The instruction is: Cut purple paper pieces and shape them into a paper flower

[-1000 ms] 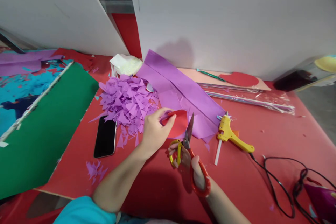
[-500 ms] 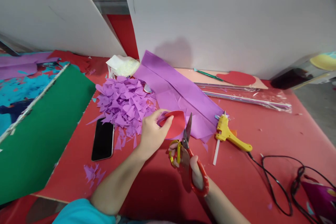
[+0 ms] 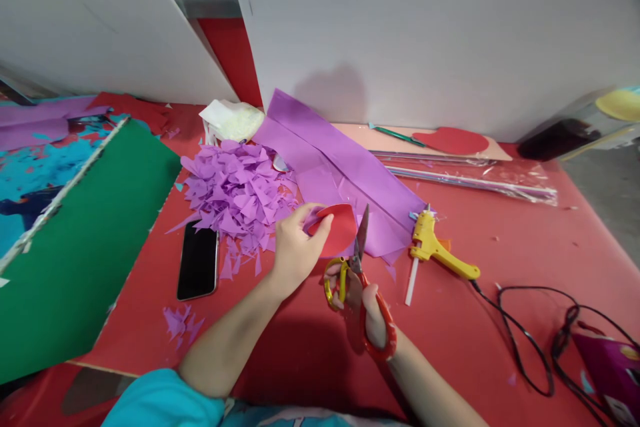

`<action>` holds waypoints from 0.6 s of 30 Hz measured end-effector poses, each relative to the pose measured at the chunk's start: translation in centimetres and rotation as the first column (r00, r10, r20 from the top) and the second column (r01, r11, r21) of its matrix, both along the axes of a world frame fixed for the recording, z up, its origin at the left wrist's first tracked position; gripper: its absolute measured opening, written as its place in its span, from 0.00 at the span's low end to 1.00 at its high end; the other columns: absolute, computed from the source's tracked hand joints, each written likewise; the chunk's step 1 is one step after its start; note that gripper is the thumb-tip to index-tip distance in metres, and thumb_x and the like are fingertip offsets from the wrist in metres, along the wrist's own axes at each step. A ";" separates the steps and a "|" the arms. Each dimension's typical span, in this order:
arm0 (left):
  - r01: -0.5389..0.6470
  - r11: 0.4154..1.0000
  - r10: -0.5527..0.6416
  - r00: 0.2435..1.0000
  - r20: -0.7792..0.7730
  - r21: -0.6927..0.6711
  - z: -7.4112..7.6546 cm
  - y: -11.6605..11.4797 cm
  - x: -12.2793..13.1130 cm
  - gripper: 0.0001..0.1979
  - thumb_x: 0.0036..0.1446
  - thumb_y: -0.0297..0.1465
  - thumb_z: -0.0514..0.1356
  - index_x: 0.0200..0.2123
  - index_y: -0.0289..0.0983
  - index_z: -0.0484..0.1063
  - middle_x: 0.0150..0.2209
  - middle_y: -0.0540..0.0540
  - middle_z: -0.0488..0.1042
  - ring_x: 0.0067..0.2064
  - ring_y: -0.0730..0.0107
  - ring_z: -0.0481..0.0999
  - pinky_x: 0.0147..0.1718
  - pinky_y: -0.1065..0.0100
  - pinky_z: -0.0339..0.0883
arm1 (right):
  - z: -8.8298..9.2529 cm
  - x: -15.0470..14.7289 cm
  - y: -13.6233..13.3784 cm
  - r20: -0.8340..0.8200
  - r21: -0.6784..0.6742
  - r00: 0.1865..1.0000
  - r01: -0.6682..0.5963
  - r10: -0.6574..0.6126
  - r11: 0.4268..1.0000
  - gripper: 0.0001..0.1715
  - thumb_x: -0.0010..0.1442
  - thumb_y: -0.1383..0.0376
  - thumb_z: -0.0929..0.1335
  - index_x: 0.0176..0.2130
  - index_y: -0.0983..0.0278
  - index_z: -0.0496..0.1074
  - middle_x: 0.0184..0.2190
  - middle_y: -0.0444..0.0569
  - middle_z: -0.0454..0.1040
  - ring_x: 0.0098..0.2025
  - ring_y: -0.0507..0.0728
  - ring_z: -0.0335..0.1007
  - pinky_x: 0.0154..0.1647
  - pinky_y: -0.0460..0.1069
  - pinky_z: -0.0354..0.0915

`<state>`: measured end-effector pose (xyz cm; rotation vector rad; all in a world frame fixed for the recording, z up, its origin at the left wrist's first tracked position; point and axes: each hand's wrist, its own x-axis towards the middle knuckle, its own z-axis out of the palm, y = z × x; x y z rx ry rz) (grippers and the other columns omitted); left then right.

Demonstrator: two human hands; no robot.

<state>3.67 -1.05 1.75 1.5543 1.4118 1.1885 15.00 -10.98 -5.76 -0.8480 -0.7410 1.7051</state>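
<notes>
A red piece of paper [image 3: 341,230] is pinched between the thumb and fingers of my left hand [image 3: 299,243], with purple paper behind it. My right hand [image 3: 373,317] holds scissors [image 3: 383,330] with one red and one yellow handle. Their blades are parted and point up, beside the right edge of the red piece. Left of my left hand lies a heap of cut purple paper pieces [image 3: 240,187]. Long purple sheets [image 3: 330,147] spread out beyond both hands.
A yellow glue gun [image 3: 430,247] with a black cord lies right of the scissors. On the left are a phone [image 3: 198,263] and a large green board [image 3: 95,247]. A green pen [image 3: 399,135] and a red cutout [image 3: 457,141] lie at the back by the white panel.
Both hands, with the red piece and the scissors, have shifted slightly to the right. The camera view has moved a little. The grips look the same.
</notes>
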 end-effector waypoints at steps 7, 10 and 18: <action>-0.009 1.000 0.009 1.000 -0.003 0.013 0.0 -0.1 0.1 0.05 0.51 0.30 0.60 0.32 0.36 0.71 0.30 0.49 0.76 0.33 0.69 0.77 0.36 0.70 0.69 | -0.2 -0.1 0.0 -0.013 -0.006 1.000 0.024 -0.024 1.000 0.36 0.51 0.36 0.58 0.43 0.60 0.68 0.31 0.45 0.61 0.24 0.49 0.50 0.24 0.47 0.50; -0.018 0.999 0.018 1.000 -0.014 0.036 0.0 -0.2 0.2 0.04 0.51 0.30 0.60 0.31 0.36 0.71 0.29 0.50 0.76 0.33 0.71 0.76 0.35 0.72 0.69 | -0.6 -0.2 0.0 0.033 0.020 0.998 0.061 -0.062 0.998 0.36 0.53 0.37 0.56 0.45 0.59 0.68 0.34 0.47 0.63 0.24 0.50 0.52 0.26 0.48 0.54; -0.001 0.997 0.001 1.000 -0.006 0.082 0.2 -0.3 0.5 0.02 0.51 0.28 0.60 0.29 0.36 0.71 0.27 0.52 0.75 0.30 0.75 0.75 0.32 0.75 0.69 | -0.9 -0.4 -0.1 0.122 0.069 0.987 0.101 -0.109 0.992 0.35 0.54 0.37 0.55 0.43 0.58 0.69 0.36 0.48 0.65 0.25 0.51 0.56 0.27 0.49 0.57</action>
